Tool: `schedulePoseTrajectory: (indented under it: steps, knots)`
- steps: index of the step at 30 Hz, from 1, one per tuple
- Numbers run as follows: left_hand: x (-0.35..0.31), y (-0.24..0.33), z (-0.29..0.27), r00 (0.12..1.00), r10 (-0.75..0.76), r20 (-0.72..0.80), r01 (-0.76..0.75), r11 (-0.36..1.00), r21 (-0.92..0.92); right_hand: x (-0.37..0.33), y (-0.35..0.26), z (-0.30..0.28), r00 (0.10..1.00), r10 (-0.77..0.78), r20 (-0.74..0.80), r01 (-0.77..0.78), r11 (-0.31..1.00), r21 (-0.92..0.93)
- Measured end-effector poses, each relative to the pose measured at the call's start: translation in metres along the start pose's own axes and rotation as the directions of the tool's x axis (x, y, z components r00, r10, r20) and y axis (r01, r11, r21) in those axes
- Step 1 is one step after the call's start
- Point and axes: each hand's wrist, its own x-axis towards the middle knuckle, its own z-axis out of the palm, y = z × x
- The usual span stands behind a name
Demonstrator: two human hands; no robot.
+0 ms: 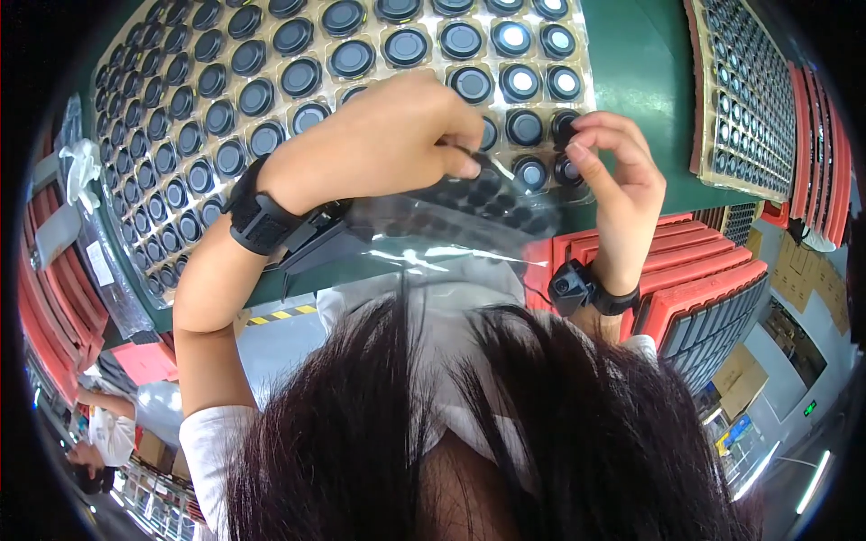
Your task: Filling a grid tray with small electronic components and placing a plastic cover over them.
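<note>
At upper right of the frame, a black disc (pixel 563 126) lies just left of the nearer right hand's (pixel 624 180) fingers; whether clamped cannot be told. Lower left, a bag (pixel 492 206) is pinched by the left hand (pixel 401 131).

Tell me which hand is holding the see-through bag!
The left hand: its fingers grip the clear bag. The right hand is at a round black piece instead.
</note>
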Motion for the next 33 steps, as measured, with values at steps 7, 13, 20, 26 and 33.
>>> schedulePoseTrajectory:
  steps: [7,13,20,26,33]
  knots:
    - [-0.002,0.003,-0.003,0.989,0.043,0.139,-0.058,0.993,0.106,-0.013,0.005,-0.006,0.980,-0.042,0.194,0.081,0.977,-0.197]
    - [-0.003,0.003,-0.004,0.991,0.041,0.131,-0.059,0.990,0.131,-0.014,0.005,-0.003,0.982,-0.062,0.179,0.105,0.966,-0.237]
    - [-0.003,0.003,-0.001,0.995,0.056,0.080,-0.063,0.994,0.088,-0.013,0.004,-0.001,0.983,-0.083,0.166,0.127,0.954,-0.273]
    - [-0.002,0.003,0.000,0.996,0.054,0.070,-0.060,0.995,0.084,-0.014,0.008,0.001,0.975,-0.131,0.177,0.185,0.924,-0.335]
    - [-0.001,0.003,-0.003,0.991,0.066,0.115,-0.078,0.992,0.101,-0.014,0.009,0.001,0.967,-0.167,0.194,0.229,0.902,-0.365]
